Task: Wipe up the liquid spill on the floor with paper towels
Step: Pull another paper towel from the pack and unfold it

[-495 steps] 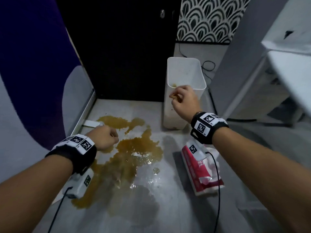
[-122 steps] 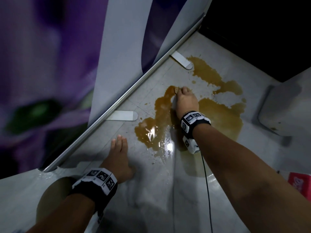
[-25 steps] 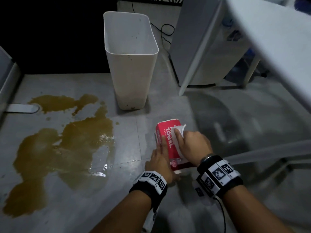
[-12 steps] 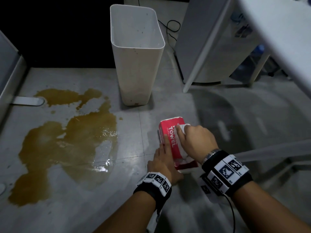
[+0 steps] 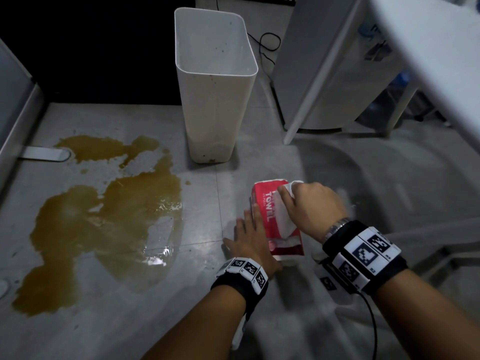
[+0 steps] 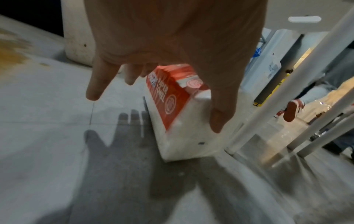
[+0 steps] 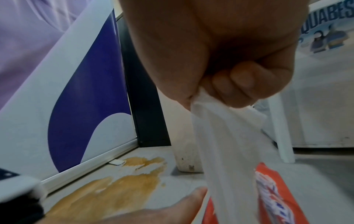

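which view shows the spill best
The head view: the whole brown spill lies in frame on the floor. The right wrist view shows part of it beyond the left hand; the left wrist view only a blurred edge.

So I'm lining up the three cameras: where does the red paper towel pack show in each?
Head: paper towel pack lies centre-right, between both hands.
Left wrist: centre, under the left hand.
Right wrist: bottom right, behind the pulled sheet.
Shared landmark: the white bin.
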### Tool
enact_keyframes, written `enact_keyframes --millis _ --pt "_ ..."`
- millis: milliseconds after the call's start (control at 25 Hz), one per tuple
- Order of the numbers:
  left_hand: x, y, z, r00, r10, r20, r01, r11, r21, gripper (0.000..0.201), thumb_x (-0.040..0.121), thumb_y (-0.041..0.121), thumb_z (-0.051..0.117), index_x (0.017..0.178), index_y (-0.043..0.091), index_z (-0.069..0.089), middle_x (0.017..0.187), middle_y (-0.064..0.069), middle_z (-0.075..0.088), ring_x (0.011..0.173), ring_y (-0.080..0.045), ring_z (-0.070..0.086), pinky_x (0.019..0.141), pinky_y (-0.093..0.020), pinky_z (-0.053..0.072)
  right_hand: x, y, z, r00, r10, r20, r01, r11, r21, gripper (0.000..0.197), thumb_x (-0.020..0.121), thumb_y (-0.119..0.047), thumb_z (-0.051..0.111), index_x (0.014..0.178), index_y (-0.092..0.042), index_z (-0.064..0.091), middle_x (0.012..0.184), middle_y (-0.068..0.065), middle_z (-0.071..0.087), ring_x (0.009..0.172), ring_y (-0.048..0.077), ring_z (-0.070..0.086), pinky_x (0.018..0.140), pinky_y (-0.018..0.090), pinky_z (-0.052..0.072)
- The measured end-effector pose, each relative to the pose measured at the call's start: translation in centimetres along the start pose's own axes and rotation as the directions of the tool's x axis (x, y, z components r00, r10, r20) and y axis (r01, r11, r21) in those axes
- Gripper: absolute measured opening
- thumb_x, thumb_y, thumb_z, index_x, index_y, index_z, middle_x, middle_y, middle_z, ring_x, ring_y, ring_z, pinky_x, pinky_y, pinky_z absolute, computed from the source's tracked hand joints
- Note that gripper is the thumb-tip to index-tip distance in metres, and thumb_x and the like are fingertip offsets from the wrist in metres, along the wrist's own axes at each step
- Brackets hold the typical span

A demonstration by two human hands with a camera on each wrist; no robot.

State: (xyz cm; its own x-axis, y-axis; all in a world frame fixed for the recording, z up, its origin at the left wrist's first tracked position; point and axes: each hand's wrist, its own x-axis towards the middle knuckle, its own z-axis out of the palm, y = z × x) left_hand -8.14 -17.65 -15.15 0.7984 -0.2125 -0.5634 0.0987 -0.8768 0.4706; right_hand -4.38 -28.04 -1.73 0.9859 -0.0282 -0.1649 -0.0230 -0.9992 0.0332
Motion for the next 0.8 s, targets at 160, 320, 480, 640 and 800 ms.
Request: enact_keyframes --millis 160,320,480,640,800 --pt "0.2 0.5 0.9 0.999 0.030 0.035 -0.026 0.994 -0.103 0.150 0.047 0.085 0.069 0.142 0.033 -0.036 0.162 0.002 -0.021 0.150 -0.032 -0.008 0.110 -0.070 0.017 1.1 1.1 1.9 0.998 0.066 0.002 -0.066 0.998 0.017 0.052 0.103 -0.053 0.024 0.101 -0.014 0.058 0.067 -0.002 0.050 0.067 0.024 0.059 0.061 0.033 0.050" --pt "-0.1 1.2 1.1 0.987 0.135 -0.082 -0.137 0.990 -0.029 0.150 0.051 0.084 0.067 0.146 0.027 -0.033 0.159 0.000 -0.029 0.148 -0.030 -0.021 0.113 -0.069 0.005 0.9 2.2 2.8 0.982 0.160 0.097 -0.171 0.980 0.106 0.066 0.083 -0.085 0.031 0.083 -0.024 0.058 0.072 0.000 0.065 0.065 0.018 0.059 0.053 0.026 0.041" --pt "0.4 1.9 0.7 0.960 0.253 -0.117 -0.254 0.967 0.006 0.137 0.059 0.075 0.067 0.150 0.031 -0.025 0.151 0.005 -0.044 0.142 -0.024 -0.035 0.112 -0.066 -0.008 0.8 1.3 4.0 0.969 0.172 0.178 -0.206 0.959 0.193 0.039 0.084 -0.058 0.061 0.089 -0.020 0.068 0.079 0.004 0.071 0.073 0.024 0.067 0.058 0.027 0.045" --pt "1.1 2.7 0.9 0.986 0.161 -0.039 -0.164 0.978 -0.132 0.142 0.059 0.065 0.076 0.145 0.035 -0.033 0.150 0.006 -0.046 0.143 -0.032 -0.032 0.117 -0.062 0.001 1.0 0.7 3.7 0.975 0.162 0.150 -0.196 0.948 0.250 0.023 0.091 -0.018 0.055 0.107 -0.017 0.072 0.097 0.015 0.072 0.091 0.033 0.068 0.070 0.027 0.046" --pt "1.6 3.4 1.5 0.984 0.125 -0.125 -0.142 0.980 -0.142 0.149 0.053 0.056 0.082 0.147 0.034 -0.031 0.154 -0.004 -0.038 0.147 -0.040 -0.017 0.119 -0.058 0.009 0.3 0.5 2.9 0.992 0.103 0.077 -0.123 0.933 0.338 0.022 0.090 -0.014 0.053 0.097 -0.014 0.074 0.095 0.013 0.073 0.089 0.034 0.067 0.067 0.024 0.041"
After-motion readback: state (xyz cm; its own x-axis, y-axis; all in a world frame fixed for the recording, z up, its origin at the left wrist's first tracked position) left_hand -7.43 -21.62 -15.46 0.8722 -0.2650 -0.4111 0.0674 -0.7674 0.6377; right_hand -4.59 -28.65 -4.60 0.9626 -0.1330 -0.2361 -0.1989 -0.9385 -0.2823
